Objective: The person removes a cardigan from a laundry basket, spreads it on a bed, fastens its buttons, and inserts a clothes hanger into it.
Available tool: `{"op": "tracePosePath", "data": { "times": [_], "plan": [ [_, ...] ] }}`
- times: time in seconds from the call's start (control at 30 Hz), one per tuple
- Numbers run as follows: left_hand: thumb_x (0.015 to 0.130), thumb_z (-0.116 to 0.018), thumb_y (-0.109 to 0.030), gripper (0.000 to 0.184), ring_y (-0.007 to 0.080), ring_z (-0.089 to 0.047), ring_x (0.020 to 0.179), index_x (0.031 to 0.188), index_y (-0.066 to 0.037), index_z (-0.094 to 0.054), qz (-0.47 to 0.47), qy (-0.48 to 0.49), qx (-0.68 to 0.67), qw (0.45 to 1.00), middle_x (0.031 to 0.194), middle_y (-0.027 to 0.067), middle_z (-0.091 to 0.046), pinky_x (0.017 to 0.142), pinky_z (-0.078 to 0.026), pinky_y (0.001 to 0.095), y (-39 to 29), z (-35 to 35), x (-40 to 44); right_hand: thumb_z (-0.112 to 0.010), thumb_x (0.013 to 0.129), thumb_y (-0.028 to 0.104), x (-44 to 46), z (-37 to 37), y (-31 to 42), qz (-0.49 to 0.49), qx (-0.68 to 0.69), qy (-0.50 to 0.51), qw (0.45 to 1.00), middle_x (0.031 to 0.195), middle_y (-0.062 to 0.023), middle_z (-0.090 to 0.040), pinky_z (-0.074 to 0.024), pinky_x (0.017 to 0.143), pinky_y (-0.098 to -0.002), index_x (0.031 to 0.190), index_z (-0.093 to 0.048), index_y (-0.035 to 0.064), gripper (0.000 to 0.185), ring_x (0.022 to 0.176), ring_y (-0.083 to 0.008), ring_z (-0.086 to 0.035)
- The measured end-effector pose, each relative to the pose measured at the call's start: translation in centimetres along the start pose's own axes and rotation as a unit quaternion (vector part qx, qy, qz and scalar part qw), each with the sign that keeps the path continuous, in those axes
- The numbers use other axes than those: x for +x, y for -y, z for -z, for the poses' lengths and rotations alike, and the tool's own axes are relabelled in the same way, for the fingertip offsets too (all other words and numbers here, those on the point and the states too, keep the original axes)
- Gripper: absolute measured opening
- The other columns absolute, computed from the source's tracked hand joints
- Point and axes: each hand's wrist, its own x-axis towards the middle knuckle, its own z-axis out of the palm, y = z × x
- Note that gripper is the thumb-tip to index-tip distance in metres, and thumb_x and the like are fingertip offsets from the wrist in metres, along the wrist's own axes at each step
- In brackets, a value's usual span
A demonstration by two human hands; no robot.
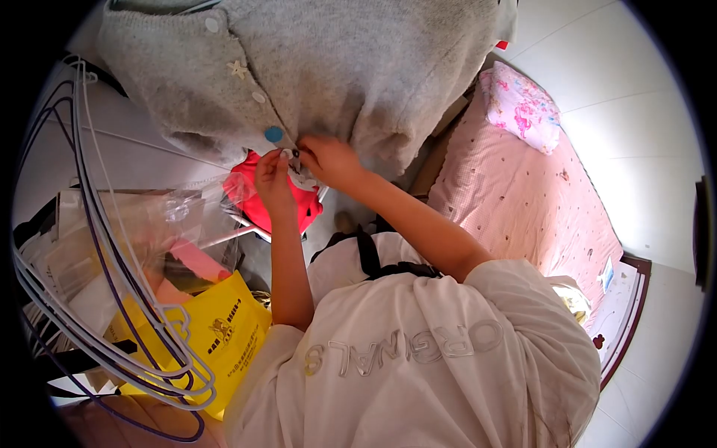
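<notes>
A grey knitted cardigan [314, 67] hangs in front of me, its lower edge at the height of my hands. Down its front run pale buttons [258, 97], a star-shaped piece [238, 70] and a round blue piece [273, 134]. My left hand [275, 181] is pinched at the bottom of the front edge, with something small and white at the fingertips. Close beside it, my right hand [331, 160] has its fingers closed on the cardigan's edge. A small dark round spot shows between the two hands; I cannot tell what it is.
Several hangers [97, 187] hang at the left, near a yellow bag [237, 336] and clear plastic packaging [142, 224]. Red fabric [261, 198] sits behind my hands. On the right is a bed with a pink cover [515, 194] and a patterned pillow [520, 108].
</notes>
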Motion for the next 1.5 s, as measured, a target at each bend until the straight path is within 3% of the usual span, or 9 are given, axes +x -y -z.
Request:
{"op": "tracePosePath", "data": {
  "times": [0.2,0.43,0.63,0.7,0.9,1.0,1.1,1.2,1.5],
  "plan": [
    [0.079,-0.053,-0.005,0.034,0.0141,-0.049,0.092,0.112,0.000,-0.044,-0.043,0.030,0.038,0.998,0.099,0.0084,-0.053,0.078,-0.038,0.0257,1.5,1.0,-0.3,-0.058,0.069,0.012,-3.4,-1.3,-2.4,0.154,-0.094,-0.106,0.978,0.091,-0.0122,-0.056,-0.0416,0.076,-0.0365,0.095,-0.054,0.0050,0.027,0.088,-0.0300,-0.051],
    [0.067,-0.062,-0.011,0.057,0.0344,-0.043,0.104,0.118,0.001,-0.037,-0.234,0.077,0.460,0.853,0.119,0.0205,-0.040,0.088,-0.034,0.0399,5.3,1.8,-1.9,-0.052,0.075,0.004,-2.4,-0.7,-4.8,0.015,0.045,-0.027,0.999,0.089,-0.0132,-0.054,-0.0448,0.070,-0.0335,0.106,-0.046,0.0033,0.031,0.081,-0.0289,-0.055],
    [0.072,-0.057,-0.012,0.030,0.0310,-0.053,0.085,0.099,-0.001,-0.051,-0.132,0.069,0.430,0.890,0.091,0.0174,-0.055,0.073,-0.041,0.0382,6.2,0.8,-1.2,-0.049,0.077,0.002,-2.3,1.7,-3.6,-0.053,0.145,-0.075,0.985,0.090,-0.0143,-0.052,-0.0449,0.067,-0.0295,0.107,-0.045,0.0029,0.031,0.078,-0.0245,-0.056],
    [0.073,-0.054,-0.011,0.021,0.0288,-0.054,0.075,0.091,-0.001,-0.053,-0.190,0.044,0.413,0.889,0.079,0.0150,-0.055,0.067,-0.042,0.0370,6.3,0.7,-1.1,-0.051,0.075,0.003,-2.7,1.9,-3.5,-0.041,0.098,-0.090,0.990,0.092,-0.0145,-0.052,-0.0451,0.067,-0.0306,0.108,-0.045,0.0033,0.033,0.077,-0.0262,-0.056],
    [0.076,-0.051,-0.008,0.013,0.0245,-0.054,0.067,0.086,0.000,-0.051,-0.050,0.057,0.318,0.945,0.075,0.0141,-0.054,0.060,-0.041,0.0322,5.4,0.6,-2.2,-0.056,0.070,0.004,-4.2,1.3,-2.7,0.167,-0.134,-0.304,0.928,0.091,-0.0125,-0.054,-0.0452,0.063,-0.0329,0.097,-0.049,0.0034,0.028,0.073,-0.0271,-0.054],
    [0.077,-0.051,-0.008,0.014,0.0247,-0.054,0.068,0.089,0.000,-0.051,-0.084,0.083,0.285,0.951,0.076,0.0139,-0.054,0.060,-0.041,0.0315,4.7,-0.7,-2.5,-0.056,0.070,0.007,-6.9,0.6,-1.6,0.116,-0.043,-0.105,0.987,0.081,-0.0109,-0.055,-0.0451,0.061,-0.0320,0.088,-0.052,0.0027,0.018,0.070,-0.0257,-0.055],
    [0.078,-0.053,-0.008,0.014,0.0271,-0.054,0.068,0.090,-0.001,-0.053,-0.168,0.113,0.309,0.929,0.076,0.0134,-0.054,0.060,-0.042,0.0321,5.0,-1.3,-2.6,-0.055,0.073,0.009,-8.5,-0.7,-1.7,-0.112,0.067,0.039,0.991,0.077,-0.0112,-0.058,-0.0454,0.060,-0.0323,0.089,-0.054,0.0025,0.017,0.068,-0.0279,-0.056],
    [0.078,-0.054,-0.009,0.013,0.0296,-0.053,0.068,0.087,-0.001,-0.055,-0.195,0.131,0.330,0.914,0.076,0.0131,-0.054,0.060,-0.042,0.0334,5.2,-0.9,-2.5,-0.053,0.075,0.011,-8.1,-1.1,-3.3,-0.112,0.064,-0.086,0.988,0.080,-0.0141,-0.059,-0.0456,0.060,-0.0341,0.095,-0.054,0.0025,0.022,0.069,-0.0302,-0.058],
    [0.079,-0.050,-0.007,0.010,0.0322,-0.052,0.064,0.084,0.000,-0.055,-0.199,0.178,0.343,0.901,0.073,0.0156,-0.052,0.056,-0.041,0.0354,3.8,-1.7,-3.9,-0.051,0.076,0.008,-5.2,0.3,-4.5,-0.111,-0.007,-0.045,0.993,0.080,-0.0185,-0.057,-0.0442,0.060,-0.0357,0.093,-0.056,0.0017,0.019,0.071,-0.0336,-0.056]
  ]
}}
